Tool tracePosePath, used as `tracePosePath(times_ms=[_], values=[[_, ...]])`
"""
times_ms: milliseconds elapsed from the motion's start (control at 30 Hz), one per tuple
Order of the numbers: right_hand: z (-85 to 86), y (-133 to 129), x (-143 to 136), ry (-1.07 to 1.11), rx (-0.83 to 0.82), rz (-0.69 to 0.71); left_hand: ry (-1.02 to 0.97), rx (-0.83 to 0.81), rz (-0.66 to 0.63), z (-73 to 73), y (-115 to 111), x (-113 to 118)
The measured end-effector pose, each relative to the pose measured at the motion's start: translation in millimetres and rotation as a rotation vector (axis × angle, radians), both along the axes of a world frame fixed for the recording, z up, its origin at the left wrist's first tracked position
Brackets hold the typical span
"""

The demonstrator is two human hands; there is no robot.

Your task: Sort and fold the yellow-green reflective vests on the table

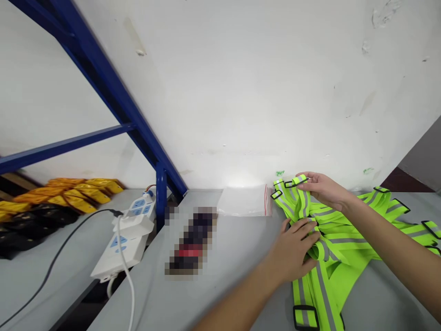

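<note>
A pile of neon-yellow reflective straps (347, 243) with grey stripes and black plastic buckles lies on the grey table at the right. My left hand (294, 248) curls over a gathered bundle of them, its thumb and fingers closed around the folds. Just beyond it, my right hand (322, 187) pinches one strap end (300, 180) beside a black buckle, lifted slightly near the wall. A second buckled end (278, 189) stands out to the left of that one. The right fingertips are partly hidden behind the strap.
A clear zip bag (243, 201) with a red seal line lies against the wall. Left of it is a blurred-out dark object (193, 241). White power strips (127, 239) with cables sit by a blue metal frame (160, 197). Yellow and black packets (82, 193) lie far left.
</note>
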State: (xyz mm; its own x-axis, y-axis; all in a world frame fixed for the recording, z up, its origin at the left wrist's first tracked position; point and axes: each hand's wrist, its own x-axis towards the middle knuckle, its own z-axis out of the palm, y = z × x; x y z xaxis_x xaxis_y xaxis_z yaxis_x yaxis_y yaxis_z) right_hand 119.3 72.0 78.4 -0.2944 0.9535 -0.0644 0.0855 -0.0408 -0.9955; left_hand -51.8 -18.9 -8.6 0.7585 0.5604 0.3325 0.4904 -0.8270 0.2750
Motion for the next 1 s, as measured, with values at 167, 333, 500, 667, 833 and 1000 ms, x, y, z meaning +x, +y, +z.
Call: tracePosePath(times_ms=[167, 333, 500, 667, 833, 1000], values=[[26.4, -19.1, 5.5, -0.086, -0.014, 0.004, -0.046, -0.045, 0.024, 2.9, 1.3, 2.6], [30.3, -49.3, 11.8, -0.201, 0.107, -0.051, -0.06, -0.062, 0.085, -0.8, 5.3, 6.3], [6.8, -92.6, 19.7, -0.279, 0.287, -0.065, -0.098, -0.104, 0.067, 0.8, 10.5, 3.0], [-32.7, -136.9, 27.5, -0.542, 0.533, -0.041, -0.105, -0.136, 0.027, 3.0, 17.7, -1.9], [-54.5, -161.2, 28.4, -0.74, 0.847, 0.061, -0.221, -0.14, -0.034, -6.3, 24.8, -1.3], [-66.7, -159.0, 24.0, -0.861, 1.006, 0.133, -0.352, -0.272, -0.117, -0.6, 24.5, -8.4]])
